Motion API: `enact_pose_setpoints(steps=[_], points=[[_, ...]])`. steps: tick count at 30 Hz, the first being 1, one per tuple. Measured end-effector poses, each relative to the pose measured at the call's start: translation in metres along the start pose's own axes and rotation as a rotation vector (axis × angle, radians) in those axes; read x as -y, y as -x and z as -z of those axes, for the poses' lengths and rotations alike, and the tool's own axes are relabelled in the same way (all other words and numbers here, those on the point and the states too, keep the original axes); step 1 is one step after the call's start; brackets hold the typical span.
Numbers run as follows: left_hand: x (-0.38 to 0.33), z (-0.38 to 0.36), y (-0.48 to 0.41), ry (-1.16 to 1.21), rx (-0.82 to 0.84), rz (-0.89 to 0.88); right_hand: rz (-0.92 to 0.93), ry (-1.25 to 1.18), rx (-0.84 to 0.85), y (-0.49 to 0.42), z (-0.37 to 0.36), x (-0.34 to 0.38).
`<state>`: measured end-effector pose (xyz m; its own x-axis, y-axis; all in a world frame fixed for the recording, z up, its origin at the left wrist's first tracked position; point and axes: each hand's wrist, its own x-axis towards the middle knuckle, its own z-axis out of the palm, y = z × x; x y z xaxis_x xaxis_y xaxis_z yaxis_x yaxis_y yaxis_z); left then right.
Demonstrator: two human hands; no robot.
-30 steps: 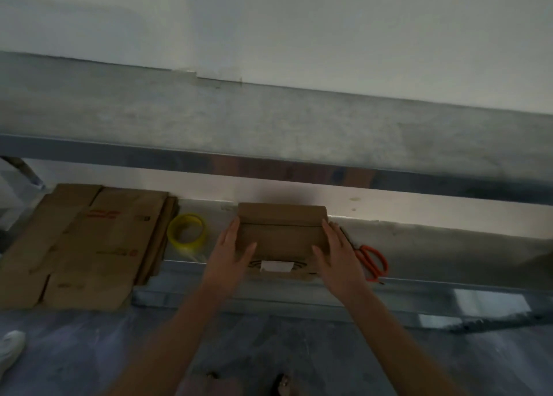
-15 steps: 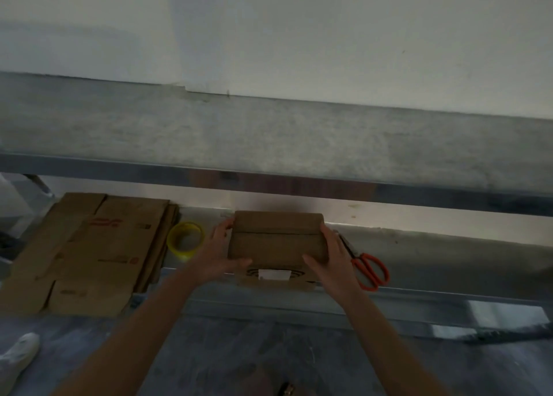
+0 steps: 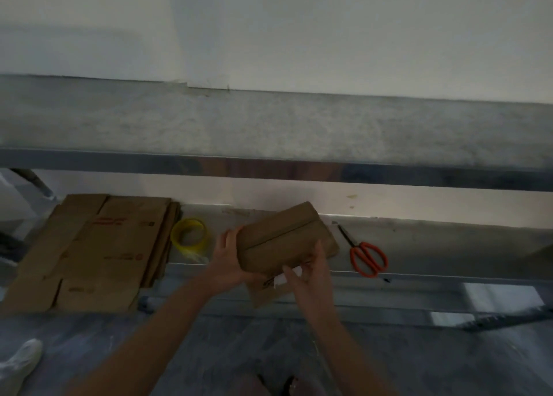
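Both grips were wrapped on the cardboard box (image 3: 284, 240), left hand (image 3: 227, 261) at its end, right hand (image 3: 311, 279) at the near flap, held tilted above the shelf (image 3: 434, 246), presumably for turning.

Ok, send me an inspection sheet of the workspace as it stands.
Surface: metal lower shelf.
Job's things: box, tilted, held over the shelf's front edge; a white label shows beneath it.
Clutter: flat cartons at left, yellow tape beside them, orange scissors right of the box.
Grips: left grip holds the box's left end; right grip holds its near edge.
Cables: nothing seen.
Surroundings: upper shelf, white wall, grey floor, white shoe bottom left.
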<state>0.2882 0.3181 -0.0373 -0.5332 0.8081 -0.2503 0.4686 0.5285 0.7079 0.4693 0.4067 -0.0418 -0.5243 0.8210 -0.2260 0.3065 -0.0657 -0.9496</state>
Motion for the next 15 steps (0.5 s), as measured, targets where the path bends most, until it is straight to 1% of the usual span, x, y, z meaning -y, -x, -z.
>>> enact_pose_setpoints(steps=[1, 3, 6, 8, 9, 13, 15], points=[[-0.004, -0.007, 0.013, 0.01, -0.056, 0.024, -0.028, -0.003, 0.004, 0.003, -0.003, 0.001], [-0.008, -0.016, 0.037, 0.067, -0.1, 0.059, -0.05, -0.023, 0.033, 0.013, -0.008, 0.0], [-0.002, -0.02, 0.067, 0.16, -0.055, 0.034, -0.01, -0.044, 0.07, 0.024, -0.008, -0.003], [0.003, -0.022, 0.077, 0.163, -0.042, -0.005, 0.03, -0.022, 0.083, 0.022, -0.004, 0.0], [0.004, -0.022, 0.078, 0.153, -0.074, -0.019, 0.048, -0.013, 0.092, 0.018, -0.001, 0.003], [0.006, -0.021, 0.076, 0.2, -0.337, -0.098, 0.114, -0.007, 0.201, 0.01, 0.004, 0.015], [0.01, -0.024, 0.077, 0.28, -0.386, -0.134, 0.139, 0.058, 0.277, 0.007, 0.007, 0.02]])
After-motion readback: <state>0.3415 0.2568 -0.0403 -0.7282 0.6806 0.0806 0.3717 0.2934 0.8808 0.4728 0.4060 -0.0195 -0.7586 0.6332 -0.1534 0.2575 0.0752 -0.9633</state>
